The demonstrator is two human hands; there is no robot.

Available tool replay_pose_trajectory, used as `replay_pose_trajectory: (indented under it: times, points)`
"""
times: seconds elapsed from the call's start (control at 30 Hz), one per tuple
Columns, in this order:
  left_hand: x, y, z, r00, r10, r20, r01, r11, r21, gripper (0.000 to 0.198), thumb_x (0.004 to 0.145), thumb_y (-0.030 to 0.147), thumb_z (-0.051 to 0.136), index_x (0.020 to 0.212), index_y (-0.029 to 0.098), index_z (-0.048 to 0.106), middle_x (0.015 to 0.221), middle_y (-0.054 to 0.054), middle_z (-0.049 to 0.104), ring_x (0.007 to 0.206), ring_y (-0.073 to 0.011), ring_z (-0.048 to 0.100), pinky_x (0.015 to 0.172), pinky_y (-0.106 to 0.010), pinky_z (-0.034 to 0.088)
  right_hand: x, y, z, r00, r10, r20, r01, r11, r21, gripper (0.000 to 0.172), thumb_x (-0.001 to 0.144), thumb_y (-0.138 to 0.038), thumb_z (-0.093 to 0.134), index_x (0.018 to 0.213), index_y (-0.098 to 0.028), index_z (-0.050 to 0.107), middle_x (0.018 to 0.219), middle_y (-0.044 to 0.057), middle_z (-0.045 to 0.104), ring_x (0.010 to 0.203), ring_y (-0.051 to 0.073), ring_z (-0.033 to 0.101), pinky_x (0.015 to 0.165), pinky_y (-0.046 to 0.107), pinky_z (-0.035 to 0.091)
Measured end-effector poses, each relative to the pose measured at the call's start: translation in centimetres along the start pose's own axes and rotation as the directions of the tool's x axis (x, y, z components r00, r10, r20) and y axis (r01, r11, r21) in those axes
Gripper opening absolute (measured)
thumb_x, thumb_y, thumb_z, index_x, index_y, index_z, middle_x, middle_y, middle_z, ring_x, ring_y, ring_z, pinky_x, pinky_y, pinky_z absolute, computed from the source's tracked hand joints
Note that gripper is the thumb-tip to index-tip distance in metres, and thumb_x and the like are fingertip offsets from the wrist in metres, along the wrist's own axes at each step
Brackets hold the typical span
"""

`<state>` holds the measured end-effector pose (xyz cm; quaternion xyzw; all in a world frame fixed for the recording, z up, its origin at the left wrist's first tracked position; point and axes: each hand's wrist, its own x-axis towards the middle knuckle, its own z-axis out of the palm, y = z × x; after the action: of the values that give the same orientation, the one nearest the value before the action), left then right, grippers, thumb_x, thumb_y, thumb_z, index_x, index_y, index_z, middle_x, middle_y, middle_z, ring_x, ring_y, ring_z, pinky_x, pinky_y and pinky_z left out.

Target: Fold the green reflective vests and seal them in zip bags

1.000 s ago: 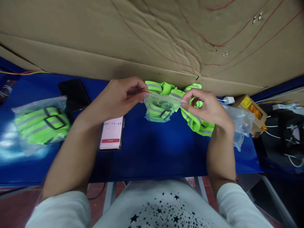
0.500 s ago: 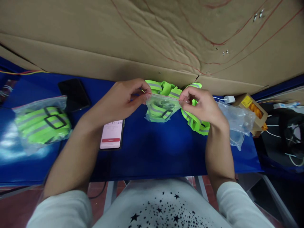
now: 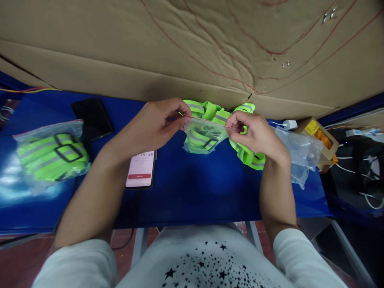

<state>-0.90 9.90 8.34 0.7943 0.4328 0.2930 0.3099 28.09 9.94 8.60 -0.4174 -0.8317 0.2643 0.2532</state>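
Note:
A clear zip bag (image 3: 200,138) with a red seal line hangs between my hands above the blue table (image 3: 192,196). Inside it lies a folded neon-green reflective strap with a black buckle. My left hand (image 3: 168,120) pinches the bag's top edge at its left corner. At the right corner, the thumb and fingers of my right hand (image 3: 250,130) grip the same edge. Behind the bag, loose green reflective straps (image 3: 221,116) with grey stripes lie along the cardboard, partly hidden by my right hand.
A second filled zip bag (image 3: 54,154) lies at the left, beside a dark phone (image 3: 91,118). A lit phone (image 3: 140,172) rests under my left forearm. Clear plastic bags (image 3: 300,150) and an open cardboard box (image 3: 319,138) sit at the right. A cardboard wall (image 3: 120,48) stands behind.
Both hands keep their pinch on the bag's top edge, with hardly any movement. The view has shifted very slightly.

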Motion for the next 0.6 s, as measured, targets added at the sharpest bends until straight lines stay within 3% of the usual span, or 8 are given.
replay_pose_trajectory:
  times: [0.23,0.4,0.6]
  points:
    - [-0.07,0.21,0.24,0.999,0.029,-0.013,-0.029,1.0,-0.007,0.015,0.096,0.033,0.061,0.1,0.019,0.066,0.093,-0.002,0.073,0.08,-0.0169,0.069,0.071,-0.028,0.051,0.11,-0.21,0.0,0.998,-0.061,0.008,0.061,0.996,-0.057,0.005,0.087,-0.018,0.067,0.091,-0.02,0.066,0.084,0.0,0.067,0.076,0.014,0.06,0.072,0.027,0.046]
    - [0.02,0.25,0.62,0.996,0.076,-0.044,-0.078,0.996,-0.046,0.016,0.092,0.033,0.067,0.1,0.019,0.068,0.101,-0.003,0.074,0.085,-0.0161,0.07,0.079,-0.027,0.054,0.23,-0.14,0.2,1.0,-0.028,-0.004,0.028,0.999,-0.036,0.001,0.087,-0.019,0.067,0.087,-0.019,0.067,0.077,-0.001,0.067,0.069,0.013,0.058,0.067,0.026,0.044]
    - [0.2,0.38,0.95,0.996,0.069,-0.062,-0.069,0.998,-0.007,0.011,0.095,0.028,0.062,0.096,0.019,0.069,0.095,-0.002,0.073,0.083,-0.0147,0.068,0.065,-0.024,0.05,0.1,-0.52,0.11,0.999,-0.05,-0.006,0.05,0.999,-0.01,0.002,0.086,-0.02,0.068,0.088,-0.019,0.068,0.077,-0.001,0.066,0.069,0.012,0.059,0.067,0.025,0.044]
